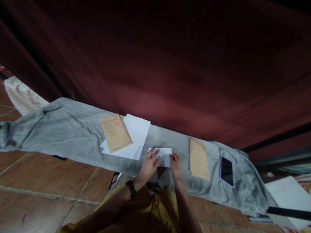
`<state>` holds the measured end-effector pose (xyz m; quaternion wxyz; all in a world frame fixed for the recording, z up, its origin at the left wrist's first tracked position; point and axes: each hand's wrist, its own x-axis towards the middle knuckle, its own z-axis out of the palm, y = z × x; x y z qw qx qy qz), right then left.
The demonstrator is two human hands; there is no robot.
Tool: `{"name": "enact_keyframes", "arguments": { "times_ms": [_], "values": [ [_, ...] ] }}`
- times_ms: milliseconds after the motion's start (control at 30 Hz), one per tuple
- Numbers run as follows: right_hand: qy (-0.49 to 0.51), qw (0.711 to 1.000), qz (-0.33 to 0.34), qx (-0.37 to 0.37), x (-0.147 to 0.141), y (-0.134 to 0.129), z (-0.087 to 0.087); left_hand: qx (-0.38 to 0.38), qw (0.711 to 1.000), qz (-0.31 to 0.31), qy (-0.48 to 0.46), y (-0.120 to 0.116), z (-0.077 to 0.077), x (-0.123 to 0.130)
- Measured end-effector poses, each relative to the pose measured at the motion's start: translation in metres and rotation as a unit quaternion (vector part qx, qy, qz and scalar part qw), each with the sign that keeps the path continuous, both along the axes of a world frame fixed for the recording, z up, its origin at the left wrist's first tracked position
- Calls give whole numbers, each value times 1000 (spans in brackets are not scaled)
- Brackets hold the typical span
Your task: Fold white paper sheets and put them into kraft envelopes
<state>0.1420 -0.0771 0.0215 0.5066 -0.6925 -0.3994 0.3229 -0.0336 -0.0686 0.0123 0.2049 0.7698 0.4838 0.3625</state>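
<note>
Both hands are at the small white paper (165,157), which lies near the middle of the surface (167,137), toward its near edge. With my left hand (148,165) I have the fingers slightly apart over the paper's left part; whether they grip it I cannot tell. My right hand (176,164) is clamped on the paper's right edge, by thumb and fingers. A dark watch (131,188) sits on my left wrist.

Just to the right I see a brown envelope (199,159), reaching from near the far edge toward the near one. Beyond it, toward the right end, lies a phone (226,171) with a dark screen. Left of the hands, larger white sheets (139,132) overlap by the far edge, with brown envelopes (116,133) partly on top. Grey cloth (73,129) covers the surface, and dark red fabric (155,97) rises behind its far edge.
</note>
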Motion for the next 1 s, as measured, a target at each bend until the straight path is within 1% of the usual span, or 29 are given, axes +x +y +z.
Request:
{"name": "enact_keyframes", "arguments": {
  "times_ms": [67, 133, 200, 233, 333, 467, 600, 667, 767, 867, 933, 1000],
  "values": [
    [-48, 999, -1, -12, 2, 0, -3, 9, 999, -13, 49, -1, -9, -1],
    [-131, 991, 1, -33, 0, -2, -6, 27, 994, -36, 95, -6, -15, 1],
    [-205, 977, 1, -51, -1, -3, -7, 47, 988, -57, 137, -12, -17, 6],
    [-228, 972, 1, -56, 0, -4, -8, 56, 984, -65, 154, -14, -17, 9],
    [-242, 968, 6, -65, 4, -3, -8, 72, 977, -80, 186, -18, -14, 18],
    [-266, 960, 2, -85, 9, -5, -7, 73, 970, -88, 213, -16, -12, 26],
    [-359, 923, 2, -139, 3, -9, -6, 69, 966, -83, 236, -12, -15, 29],
    [-392, 908, -1, -147, 0, -10, -4, 67, 963, -85, 249, -12, -16, 30],
    [-415, 902, -12, -116, 0, -12, -3, 62, 959, -84, 262, -12, -17, 32],
    [-402, 914, -11, -56, 1, -14, -3, 59, 960, -76, 264, -11, -19, 35],
    [-364, 931, 18, -10, -1, -18, -7, 58, 959, -79, 267, -10, -21, 36],
    [-327, 942, 66, 26, -6, -24, -12, 58, 956, -92, 274, -9, -24, 37]
  ]
}}
